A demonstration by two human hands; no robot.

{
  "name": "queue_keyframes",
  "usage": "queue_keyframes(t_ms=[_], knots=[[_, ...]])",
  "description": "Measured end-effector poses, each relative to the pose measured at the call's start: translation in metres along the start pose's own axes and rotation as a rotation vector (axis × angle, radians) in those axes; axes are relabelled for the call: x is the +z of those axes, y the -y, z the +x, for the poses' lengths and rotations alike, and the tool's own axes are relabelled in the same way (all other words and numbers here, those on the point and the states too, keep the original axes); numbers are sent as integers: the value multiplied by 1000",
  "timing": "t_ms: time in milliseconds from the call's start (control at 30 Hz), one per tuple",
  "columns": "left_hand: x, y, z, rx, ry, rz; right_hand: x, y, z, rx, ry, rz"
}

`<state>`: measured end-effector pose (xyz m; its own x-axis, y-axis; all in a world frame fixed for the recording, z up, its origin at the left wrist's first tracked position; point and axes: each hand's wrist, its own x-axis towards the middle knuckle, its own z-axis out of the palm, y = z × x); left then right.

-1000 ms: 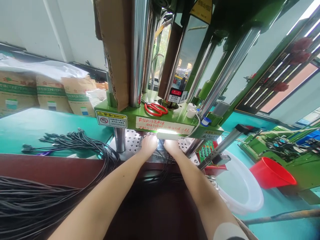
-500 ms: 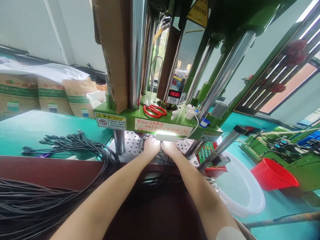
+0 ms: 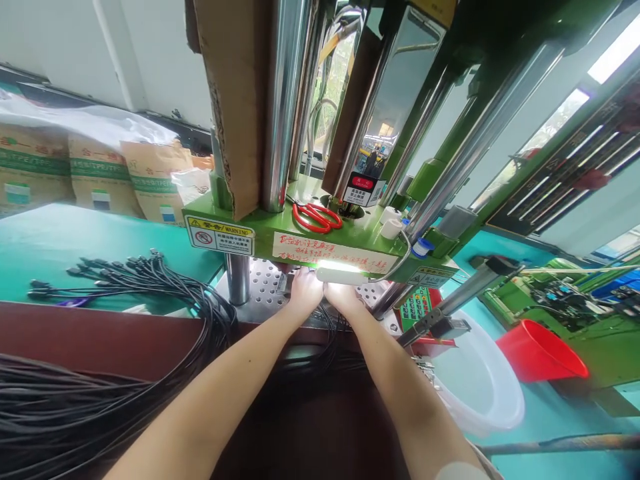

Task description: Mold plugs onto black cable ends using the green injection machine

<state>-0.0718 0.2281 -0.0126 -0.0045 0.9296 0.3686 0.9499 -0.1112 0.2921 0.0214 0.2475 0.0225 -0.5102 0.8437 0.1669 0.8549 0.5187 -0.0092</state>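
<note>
My left hand (image 3: 306, 292) and my right hand (image 3: 343, 297) are side by side, nearly touching, under the front of a green press (image 3: 265, 233). Both look curled closed, but the fingertips and whatever is in them are hidden. A lit white lamp (image 3: 343, 275) covers part of the right hand. Black cables (image 3: 330, 333) hang down between my wrists toward the dark front edge. Below the hands lies a perforated metal plate (image 3: 260, 280).
Red-handled scissors (image 3: 317, 218) lie on the press's green ledge. To the left, bundled black cables (image 3: 200, 293) spread over the table. At right are a control panel (image 3: 417, 303), a white tub (image 3: 510, 393) and a red bucket (image 3: 543, 350). Paper sacks (image 3: 150, 180) stand behind.
The camera view has shifted slightly, so the press's upper part appears farther right. My hands stay together at the same place under the lamp.
</note>
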Motion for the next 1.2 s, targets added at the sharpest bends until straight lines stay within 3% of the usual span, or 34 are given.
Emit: queue_keyframes(t_ms=[233,467,833,1200], knots=[[-17,9,-2,94,3,27,-2,-16,-11,-91,-26,8],[-26,37,-9,282,114,-28,1,-22,-26,-189,6,14],[-16,45,3,194,251,-56,4,-12,-6,-95,39,41],[-32,65,-16,256,211,-22,-2,-32,-31,-96,31,17]])
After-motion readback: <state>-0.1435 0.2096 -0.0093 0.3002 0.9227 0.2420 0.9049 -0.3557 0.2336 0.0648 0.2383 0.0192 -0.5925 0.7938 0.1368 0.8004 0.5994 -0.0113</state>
